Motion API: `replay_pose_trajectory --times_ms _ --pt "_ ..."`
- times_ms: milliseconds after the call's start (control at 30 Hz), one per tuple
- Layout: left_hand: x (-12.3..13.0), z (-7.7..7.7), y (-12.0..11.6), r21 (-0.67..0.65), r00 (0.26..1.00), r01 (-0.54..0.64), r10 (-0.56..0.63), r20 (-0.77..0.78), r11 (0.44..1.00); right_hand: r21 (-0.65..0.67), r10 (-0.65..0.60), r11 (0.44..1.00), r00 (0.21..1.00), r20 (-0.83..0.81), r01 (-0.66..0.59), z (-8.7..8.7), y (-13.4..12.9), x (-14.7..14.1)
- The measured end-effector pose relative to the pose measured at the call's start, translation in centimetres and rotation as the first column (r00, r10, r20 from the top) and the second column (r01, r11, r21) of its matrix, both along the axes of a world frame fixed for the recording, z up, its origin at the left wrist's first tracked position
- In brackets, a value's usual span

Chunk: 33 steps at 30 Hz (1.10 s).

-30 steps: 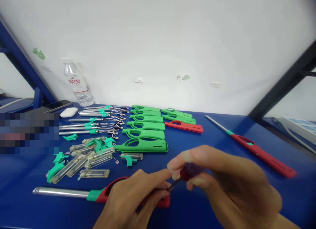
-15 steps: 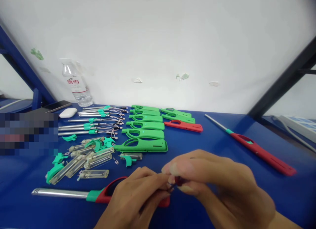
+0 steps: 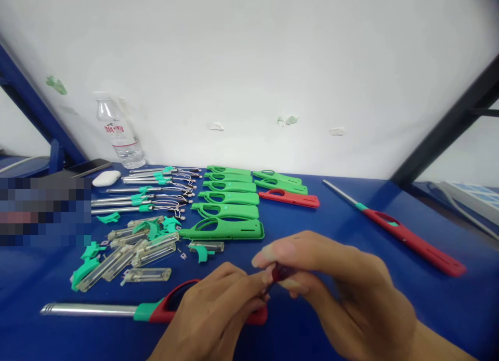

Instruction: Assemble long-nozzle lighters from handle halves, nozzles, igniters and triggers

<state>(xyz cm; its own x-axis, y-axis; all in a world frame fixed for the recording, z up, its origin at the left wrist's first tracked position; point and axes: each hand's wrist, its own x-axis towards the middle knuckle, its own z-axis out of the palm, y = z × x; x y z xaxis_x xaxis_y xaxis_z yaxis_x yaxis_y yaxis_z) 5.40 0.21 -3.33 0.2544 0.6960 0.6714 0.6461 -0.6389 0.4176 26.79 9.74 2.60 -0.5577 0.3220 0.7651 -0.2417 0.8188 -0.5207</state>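
Note:
My right hand (image 3: 346, 283) is closed in a pinch on a small dark red piece (image 3: 277, 272), mostly hidden by the fingertips. Its thin lower end runs down to the fingertips of my left hand (image 3: 218, 304), which are pressed together; what they grip is hard to make out. Under my left hand lies a red gas lighter (image 3: 156, 313) with a silver tube and a teal collar, pointing left. The hand covers most of its handle.
Clear fuel tanks (image 3: 152, 274) and teal triggers (image 3: 86, 272) lie at left. Behind are silver tubes with wires (image 3: 146, 208). Green handle shells (image 3: 230, 228) form rows, near a red shell (image 3: 290, 198). Another red lighter (image 3: 413, 241) lies right. A bottle (image 3: 119, 132) leans on the wall.
The dark red piece has risen slightly and tilted between my fingertips. My right fingers have shifted a little up and left. The lighter's tube tip has moved slightly left and down.

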Motion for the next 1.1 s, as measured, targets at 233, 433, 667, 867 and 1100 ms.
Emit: replay_pose_trajectory --times_ms 233,433,667,867,1100 --pt "0.1 0.3 0.1 0.025 1.0 -0.008 0.008 0.003 1.0 0.005 0.017 1.0 1.0 -0.012 -0.017 0.0 0.3 -0.1" --pt "0.3 0.3 0.3 0.009 1.0 -0.007 0.007 -0.006 1.0 -0.001 -0.016 1.0 0.999 0.033 0.016 0.3 0.1 0.1" --pt "0.3 0.0 0.3 -0.002 1.0 -0.009 0.009 -0.019 1.0 0.0 -0.006 1.0 1.0 0.017 0.006 0.0 0.1 0.0" --pt "0.7 0.6 0.1 0.036 0.998 -0.056 0.057 -0.026 0.998 0.025 -0.006 1.0 1.0 0.028 0.006 -0.3 0.3 -0.3" --pt "-1.2 0.5 -1.1 0.192 0.973 -0.124 0.157 -0.169 0.974 0.03 0.026 0.999 0.999 0.02 -0.026 -0.4 0.5 -0.4"
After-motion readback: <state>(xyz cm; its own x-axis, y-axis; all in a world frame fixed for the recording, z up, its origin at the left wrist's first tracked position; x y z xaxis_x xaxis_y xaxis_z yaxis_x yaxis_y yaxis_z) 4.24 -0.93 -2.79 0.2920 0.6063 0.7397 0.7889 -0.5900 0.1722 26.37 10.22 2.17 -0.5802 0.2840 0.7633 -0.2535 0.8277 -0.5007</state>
